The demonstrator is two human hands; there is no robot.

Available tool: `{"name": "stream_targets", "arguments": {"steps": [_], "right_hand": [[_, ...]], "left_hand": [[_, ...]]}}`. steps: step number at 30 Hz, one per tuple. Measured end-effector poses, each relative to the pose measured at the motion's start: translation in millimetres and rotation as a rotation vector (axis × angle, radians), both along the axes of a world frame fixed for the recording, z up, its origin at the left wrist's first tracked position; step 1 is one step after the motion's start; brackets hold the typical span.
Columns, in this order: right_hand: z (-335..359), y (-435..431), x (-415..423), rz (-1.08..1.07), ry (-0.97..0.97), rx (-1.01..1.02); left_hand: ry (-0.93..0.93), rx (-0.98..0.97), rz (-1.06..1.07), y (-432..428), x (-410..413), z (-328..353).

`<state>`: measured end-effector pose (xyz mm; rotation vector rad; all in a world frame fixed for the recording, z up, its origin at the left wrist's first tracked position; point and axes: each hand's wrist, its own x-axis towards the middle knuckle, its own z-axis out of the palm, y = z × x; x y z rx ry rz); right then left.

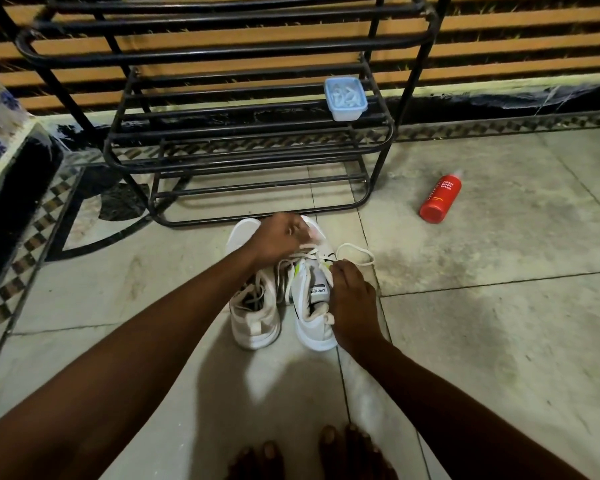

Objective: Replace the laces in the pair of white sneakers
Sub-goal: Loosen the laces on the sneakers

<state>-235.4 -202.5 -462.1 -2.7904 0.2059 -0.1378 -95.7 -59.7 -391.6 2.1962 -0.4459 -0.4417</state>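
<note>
I look down at a pair of white sneakers standing side by side on the tiled floor [499,306], heels toward me and toes toward the black metal shoe rack [250,140]. The left sneaker [253,317] stands with its collar open, a loose lace lying across its mouth. The right sneaker [312,306] shows a tongue label and a yellow-green accent near the eyelets. My left hand [278,242] reaches over the toes of the pair, fingers curled in and pinched on a strand of the white lace [355,254], though the motion blur there keeps me from telling just how the fingers sit on it. My right hand [352,299] rests against the outer side of the right sneaker, with thumb and fingertips closed narrowly on the lace at the upper eyelets. From that point the lace runs out in a loose loop that lies on the floor just beside the right sneaker's toe. On a middle shelf of the rack sits a small, clear plastic container [345,98] with pale bits inside; I cannot tell what they are. A red bottle [440,197] lies on its side on the floor, well apart from the sneakers to the right. My bare toes [312,452] show at the bottom edge, near the heels of the pair.
</note>
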Motion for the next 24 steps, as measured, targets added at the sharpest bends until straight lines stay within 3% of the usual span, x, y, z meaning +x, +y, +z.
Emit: {"name": "stream_targets", "arguments": {"steps": [3,9,15,19,24], "right_hand": [[0,2,0,-0.018,0.005,-0.022],[-1,2,-1,-0.038,0.01,-0.039],[-2,3,0,-0.054,0.014,-0.029],[-1,3,-1,-0.06,0.008,-0.033],[-3,3,-1,-0.083,0.012,-0.04]], "left_hand": [[-0.25,0.333,-0.185,-4,-2,-4],[-0.514,0.512,-0.207,-11,1,-7],[-0.386,0.57,-0.241,-16,-7,-7],[-0.413,0.722,-0.288,-21,-8,-9],[-0.361,0.624,-0.234,-19,-15,-15]]}}
